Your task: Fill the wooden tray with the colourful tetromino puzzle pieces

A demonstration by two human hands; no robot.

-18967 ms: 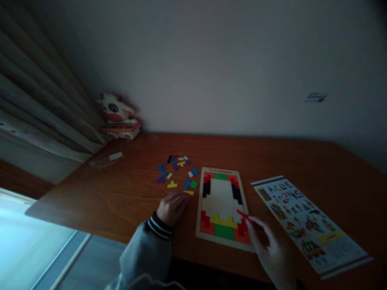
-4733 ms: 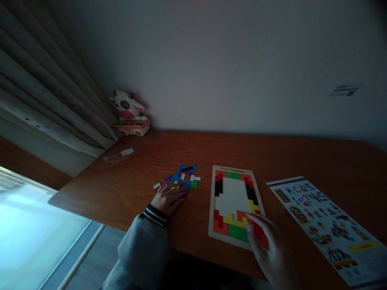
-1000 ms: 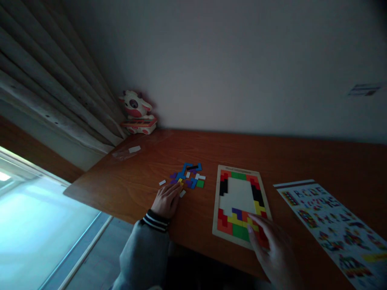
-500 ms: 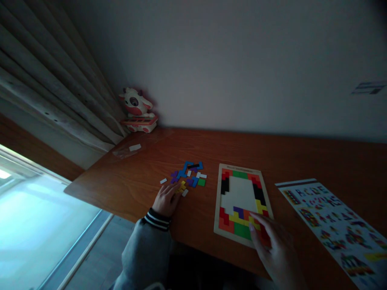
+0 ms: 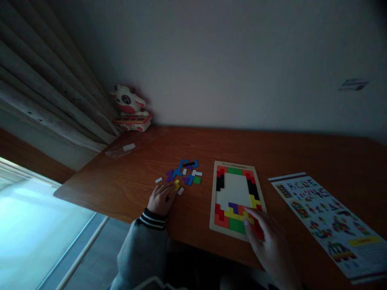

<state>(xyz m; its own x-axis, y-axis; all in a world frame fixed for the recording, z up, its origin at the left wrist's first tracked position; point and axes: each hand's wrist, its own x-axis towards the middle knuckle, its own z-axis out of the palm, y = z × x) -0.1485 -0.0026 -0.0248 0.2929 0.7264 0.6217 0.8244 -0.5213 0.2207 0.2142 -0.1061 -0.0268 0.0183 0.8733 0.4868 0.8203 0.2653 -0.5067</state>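
Observation:
A wooden puzzle board (image 5: pixel 213 201) lies flat, with colored block pieces along its edges and a bare middle. Over its lower right corner is my right hand (image 5: pixel 267 237); thumb and index finger are apart, their tips at the orange and yellow pieces set in the board. My left hand (image 5: pixel 161 199) rests on the table at the near side of a loose pile of pieces, its fingers closed around a yellow puzzle piece (image 5: pixel 176 185). Beside it lie blue pieces (image 5: pixel 177 172), a green square piece (image 5: pixel 197 180) and several small white pieces (image 5: pixel 180 191).
A printed pattern sheet (image 5: pixel 326 217) lies right of the board on the brown table (image 5: pixel 242 143). At the back left corner stands a cow-shaped toy keyboard (image 5: pixel 131 108), near a clear plastic bag (image 5: pixel 116 152) and a curtain (image 5: pixel 51 80). The table's left edge faces a bright window.
The view has shifted slightly, so everything appears a little further left. Both hands keep nearly the same places, the left at the yellow piece and the right over the board.

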